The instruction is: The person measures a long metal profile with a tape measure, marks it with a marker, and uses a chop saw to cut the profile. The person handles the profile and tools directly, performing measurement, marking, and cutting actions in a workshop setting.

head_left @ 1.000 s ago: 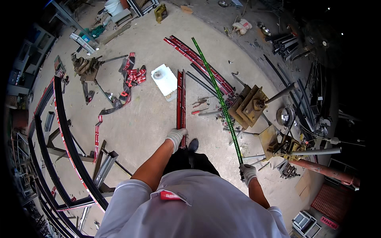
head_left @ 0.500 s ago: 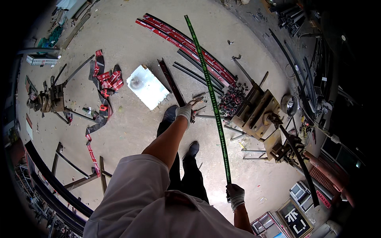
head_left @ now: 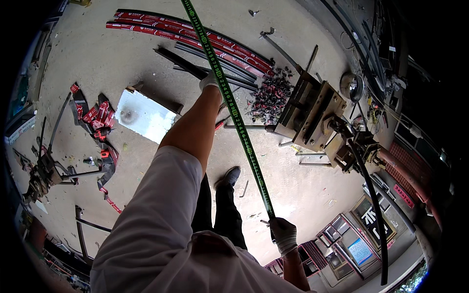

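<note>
A long green tape-measure blade (head_left: 228, 105) runs from my right hand (head_left: 284, 237) up past the top edge of the view. That gloved hand is closed at the blade's near end, and its fingers hide whatever case is there. My left hand (head_left: 209, 83), also gloved, is stretched forward beside and partly behind the blade. It is closed at the near end of a dark metal bar (head_left: 180, 62), which points away to the upper left. The blade hides part of these fingers. A red-handled tool (head_left: 220, 124) shows just below the left hand.
Red-wrapped curved profiles (head_left: 151, 24) lie ahead. A heap of small dark pieces (head_left: 270, 97) lies beside a heavy metal machine (head_left: 312, 117) at right. A white foam sheet (head_left: 144, 115), red-and-black wrapping strips (head_left: 95, 115) and a second metal stand (head_left: 44, 178) are at left.
The view has shifted forward and right. My left hand has moved up with the dark bar, which now lies more sideways. The blade still runs from my right hand.
</note>
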Demonstrator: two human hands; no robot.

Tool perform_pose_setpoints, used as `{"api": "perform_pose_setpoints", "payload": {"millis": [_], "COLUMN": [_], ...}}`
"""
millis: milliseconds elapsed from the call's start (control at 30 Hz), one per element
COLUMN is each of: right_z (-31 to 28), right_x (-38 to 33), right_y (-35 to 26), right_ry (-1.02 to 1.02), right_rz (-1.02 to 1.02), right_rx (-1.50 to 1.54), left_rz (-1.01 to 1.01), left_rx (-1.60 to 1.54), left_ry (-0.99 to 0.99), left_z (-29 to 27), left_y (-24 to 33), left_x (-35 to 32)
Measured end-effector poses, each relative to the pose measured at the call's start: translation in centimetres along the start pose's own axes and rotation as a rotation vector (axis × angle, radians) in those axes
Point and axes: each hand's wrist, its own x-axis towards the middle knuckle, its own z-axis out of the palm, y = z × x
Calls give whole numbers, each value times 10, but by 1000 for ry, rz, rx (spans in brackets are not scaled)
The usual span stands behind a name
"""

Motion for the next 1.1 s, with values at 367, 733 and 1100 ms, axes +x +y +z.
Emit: {"api": "perform_pose_setpoints", "payload": {"millis": [367,733,1100], "right_z": [-26,-92,-225], "right_x": [-16,-7,11], "right_y": [35,187,446], "right_ry": [-62,-148,102], "right_rz": [33,-144,-359], "right_rx": [80,192,-305], "left_rz": [-12,139,301], "left_rx": [438,564,658], "left_ry": [-295,-46,-99], "left_z": [-72,-344,-440], "left_y": [-40,-88,-270], "left_x": [-42,-134,-258]}}
